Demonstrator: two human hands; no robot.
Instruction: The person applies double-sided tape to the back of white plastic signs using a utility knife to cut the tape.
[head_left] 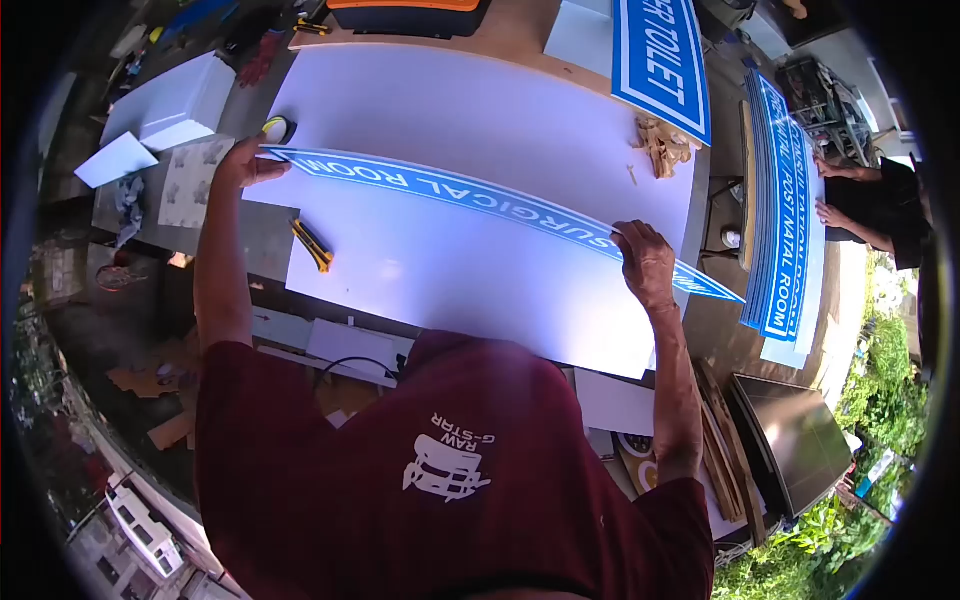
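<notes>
A long blue sign [450, 193] lettered "SURGICAL ROOM" in white stretches across the view, tilted up on its long edge over a white sheet [430, 270]. Its left end is gripped by my left hand [243, 168], thumb along the near side. My right hand [645, 262] pinches the upper edge near the other end, fingers curled over it. Beyond that hand, the sign's tip runs past the white sheet. A yellow and black utility knife [313, 245] lies at the sheet's left edge. Close to my left hand sits a roll of tape [279, 130].
Crumpled brown paper [664, 148] lies at the sheet's far right, beside a blue toilet sign [658, 75]. Further right, a person's hands [829, 212] touch a stack of blue signs [768, 220]. White boxes [185, 105] stand left; an orange-topped toolbox [405, 18] sits at the back.
</notes>
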